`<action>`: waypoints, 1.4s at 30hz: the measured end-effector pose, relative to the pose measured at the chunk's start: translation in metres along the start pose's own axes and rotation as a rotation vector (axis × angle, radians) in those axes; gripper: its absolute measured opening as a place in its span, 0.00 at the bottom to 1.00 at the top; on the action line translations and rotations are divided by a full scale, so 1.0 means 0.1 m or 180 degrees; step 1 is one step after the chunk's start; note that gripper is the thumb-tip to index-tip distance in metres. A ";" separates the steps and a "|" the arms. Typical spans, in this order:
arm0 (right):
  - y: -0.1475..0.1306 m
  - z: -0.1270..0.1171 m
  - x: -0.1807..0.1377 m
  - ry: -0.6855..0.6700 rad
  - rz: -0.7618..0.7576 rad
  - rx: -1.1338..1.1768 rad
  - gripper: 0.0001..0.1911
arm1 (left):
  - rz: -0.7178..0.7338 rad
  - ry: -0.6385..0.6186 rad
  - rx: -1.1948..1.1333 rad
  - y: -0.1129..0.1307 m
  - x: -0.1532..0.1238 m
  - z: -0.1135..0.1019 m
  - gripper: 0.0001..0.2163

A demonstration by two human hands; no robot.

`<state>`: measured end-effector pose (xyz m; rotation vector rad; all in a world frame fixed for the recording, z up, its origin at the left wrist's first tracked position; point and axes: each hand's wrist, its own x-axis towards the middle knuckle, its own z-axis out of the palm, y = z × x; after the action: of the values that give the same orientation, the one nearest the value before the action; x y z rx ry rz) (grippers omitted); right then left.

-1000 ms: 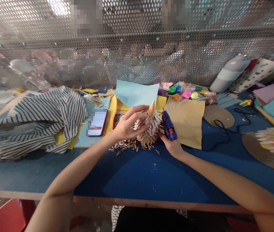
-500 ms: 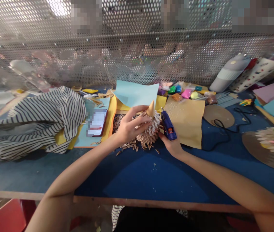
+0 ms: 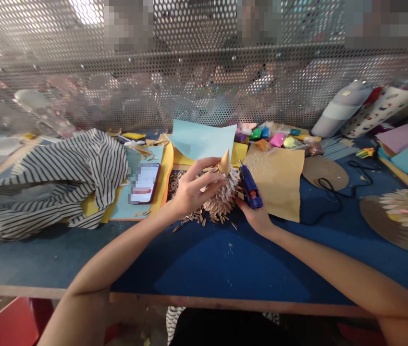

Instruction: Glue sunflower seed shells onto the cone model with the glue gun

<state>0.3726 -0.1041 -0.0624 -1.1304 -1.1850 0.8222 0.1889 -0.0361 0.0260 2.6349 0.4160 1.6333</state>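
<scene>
A cone stands upright on the table, covered in overlapping pale seed shells with its tan paper tip bare. My left hand curls round its upper left side, fingertips pressed near the top row of shells; any small piece under them is hidden. My right hand is closed on a blue glue gun at the cone's right, nozzle pointing up and away. Its fingers reach toward the cone's lower right side. Loose seed shells lie behind and around the base.
A phone lies on coloured paper at left, beside striped cloth. Brown paper, a cardboard disc and a black cord are at right. Clay packets and a grey bottle stand along the perforated metal screen.
Almost nothing differs. Both hands, the cone and the glue gun keep their places, with only a very slight shift in the view.
</scene>
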 end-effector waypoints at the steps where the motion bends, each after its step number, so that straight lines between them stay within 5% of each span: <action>1: 0.00 0.00 0.00 0.0005 -0.0004 -0.0001 0.15 | 0.0013 -0.0004 0.0015 0.00 0.00 0.00 0.06; 42: 0.08 0.00 -0.01 0.0086 -0.0060 -0.0022 0.13 | -0.0075 -0.0153 0.0012 0.01 0.01 -0.04 0.16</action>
<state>0.3728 -0.1030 -0.0699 -1.1312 -1.1751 0.7868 0.1865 -0.0378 0.0291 2.6553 0.4472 1.5604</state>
